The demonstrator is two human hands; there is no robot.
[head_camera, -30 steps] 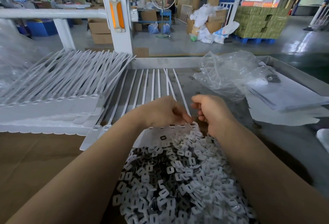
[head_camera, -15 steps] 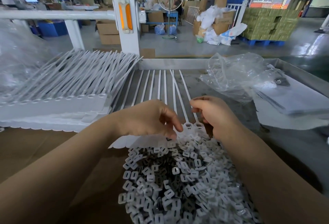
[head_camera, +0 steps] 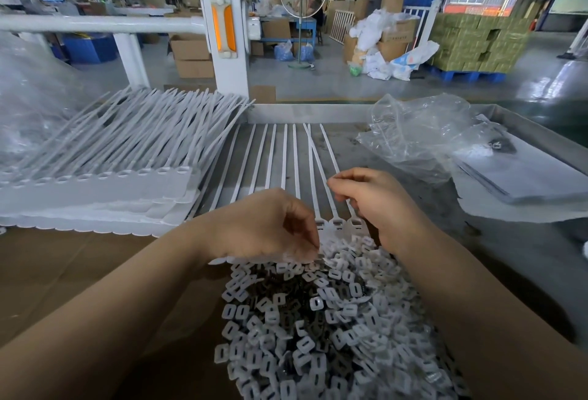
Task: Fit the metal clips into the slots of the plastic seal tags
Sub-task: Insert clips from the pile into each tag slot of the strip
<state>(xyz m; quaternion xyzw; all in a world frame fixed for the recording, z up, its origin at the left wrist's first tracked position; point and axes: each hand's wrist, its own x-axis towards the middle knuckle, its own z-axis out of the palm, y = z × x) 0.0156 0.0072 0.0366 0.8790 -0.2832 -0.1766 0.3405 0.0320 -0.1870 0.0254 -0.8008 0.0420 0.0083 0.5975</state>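
A stack of finished tags (head_camera: 95, 183) lay at left, a crumpled plastic bag (head_camera: 420, 138) at right. The clip pile (head_camera: 321, 320) covered the near edge of the seal tag strip (head_camera: 286, 157), whose straps ran lengthwise away from the person, heads nearest. The left hand (head_camera: 270, 224) pinched at the heads, contents unclear. The right hand (head_camera: 372, 199), fingers curled, hovered over the rightmost strap. Since the previous frame both hands had barely shifted.

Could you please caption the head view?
Both hands, left and right, working over a strip of seal tags beside loose clips.
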